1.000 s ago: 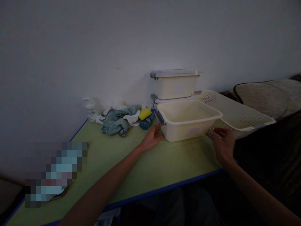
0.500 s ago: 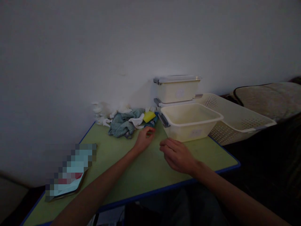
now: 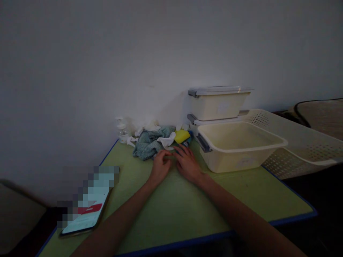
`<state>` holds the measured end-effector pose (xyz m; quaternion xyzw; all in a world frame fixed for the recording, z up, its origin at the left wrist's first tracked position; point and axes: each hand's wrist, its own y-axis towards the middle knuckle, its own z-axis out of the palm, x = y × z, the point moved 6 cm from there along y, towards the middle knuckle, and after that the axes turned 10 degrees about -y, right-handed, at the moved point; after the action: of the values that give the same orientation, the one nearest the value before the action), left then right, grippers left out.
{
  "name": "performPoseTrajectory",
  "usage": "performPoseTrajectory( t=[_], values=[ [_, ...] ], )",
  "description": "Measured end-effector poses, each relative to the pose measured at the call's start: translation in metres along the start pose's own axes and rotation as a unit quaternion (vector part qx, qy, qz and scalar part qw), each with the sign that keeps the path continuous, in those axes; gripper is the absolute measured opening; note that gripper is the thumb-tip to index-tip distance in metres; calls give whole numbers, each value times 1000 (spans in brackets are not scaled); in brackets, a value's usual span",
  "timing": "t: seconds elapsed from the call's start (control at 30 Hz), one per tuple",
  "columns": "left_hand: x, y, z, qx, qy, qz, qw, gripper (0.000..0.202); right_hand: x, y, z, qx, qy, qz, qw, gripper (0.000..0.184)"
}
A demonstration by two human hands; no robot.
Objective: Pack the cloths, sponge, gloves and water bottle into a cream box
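My left hand (image 3: 160, 167) is just in front of a crumpled grey-green cloth (image 3: 146, 146), its fingers loosely bent with a gap at the thumb and nothing seen in them. Close beside it, fingertips nearly meeting, my right hand (image 3: 189, 165) has its fingers spread and extended, holding nothing. Beyond the right fingertips lie a white cloth (image 3: 166, 140), a yellow sponge-like piece (image 3: 182, 136) and a dark blue item (image 3: 189, 139), partly hidden. An open cream plastic bin (image 3: 238, 157) with a grey latch stands to the right of my right hand.
A lidded cream bin (image 3: 219, 106) is stacked behind the open one. A perforated laundry basket (image 3: 300, 146) sits at the right. A clear pump bottle (image 3: 122, 131) stands near the wall. A propped phone or tablet (image 3: 88, 210) is at the left of the green table (image 3: 171, 214).
My right hand has moved left from near the bin toward the cloths, its fingers spreading. My left hand has drawn back slightly beside it. The view has shifted left.
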<state>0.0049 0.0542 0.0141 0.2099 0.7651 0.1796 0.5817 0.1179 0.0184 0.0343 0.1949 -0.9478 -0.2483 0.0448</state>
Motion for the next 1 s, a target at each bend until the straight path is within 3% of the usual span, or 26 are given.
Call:
performPoseTrajectory(
  t=[0.17, 0.27, 0.37, 0.47, 0.7, 0.9, 1.0],
  values=[
    [-6, 6, -38, -112, 81, 35, 990, 28, -11, 0, 1, -5, 10, 24, 1000, 40],
    [-8, 11, -54, -138, 188, 64, 970, 45, -13, -1, 5, 8, 20, 16, 1000, 39],
    [-3, 14, -55, -114, 290, 66, 948, 62, -11, -1, 8, 19, 25, 8, 999, 36],
    [9, 13, -50, -78, 339, 28, 937, 65, -8, -2, 9, 23, 24, 5, 999, 35],
    [23, 14, -45, 4, 349, -26, 937, 27, -7, -2, 7, 15, 12, 7, 1000, 33],
    [13, 15, -36, 76, 327, -63, 940, 4, -8, -2, 6, 15, 11, 8, 1000, 31],
    [6, 11, -25, 107, 283, -85, 949, 8, -8, -1, 6, 19, 11, 6, 1000, 31]
  ],
)
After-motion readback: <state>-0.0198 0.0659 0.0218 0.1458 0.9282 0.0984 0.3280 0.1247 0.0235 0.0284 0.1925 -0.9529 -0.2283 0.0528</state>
